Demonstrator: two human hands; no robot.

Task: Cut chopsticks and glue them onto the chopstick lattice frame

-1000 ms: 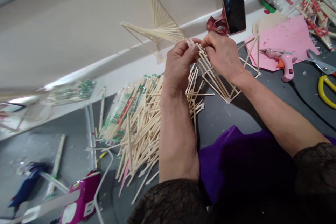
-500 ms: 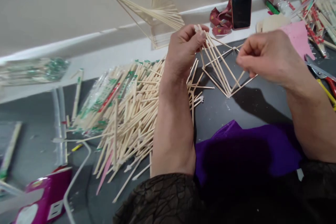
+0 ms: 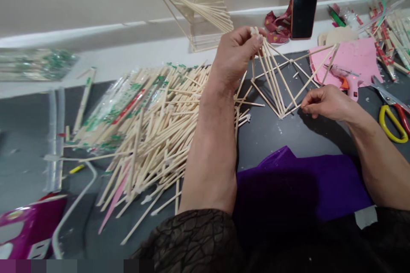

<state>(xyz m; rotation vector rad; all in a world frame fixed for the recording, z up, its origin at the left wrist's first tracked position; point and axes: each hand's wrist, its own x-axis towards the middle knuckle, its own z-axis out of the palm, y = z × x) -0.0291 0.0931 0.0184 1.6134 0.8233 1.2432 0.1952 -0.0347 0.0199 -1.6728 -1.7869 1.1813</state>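
Note:
A frame of thin wooden sticks [image 3: 272, 79], glued at its corners, stands tilted over the grey table. My left hand [image 3: 235, 53] pinches its top, where several sticks meet in whitish glue. Those sticks fan down to a glued lower corner. At the frame's lower right edge is my right hand [image 3: 326, 104], with thumb and fingertips pressed together beside the bottom stick. Whether anything lies in that pinch is hidden. Behind it, a glue gun [image 3: 347, 79] rests on a pink sheet [image 3: 361, 55].
Left of my forearm spreads a heap of loose sticks [image 3: 160, 136], with wrapped chopsticks [image 3: 112, 106] beside it. Scissors [image 3: 392, 113] lie at right. A purple cloth [image 3: 297, 183] is in front of me. Against the wall stand a phone [image 3: 306, 4] and a finished twisted stick model [image 3: 198, 8].
My right hand has moved down and right, from beside the frame's upper part to its lower edge, uncovering the glue gun. My left hand keeps its pinch. The view has shifted slightly.

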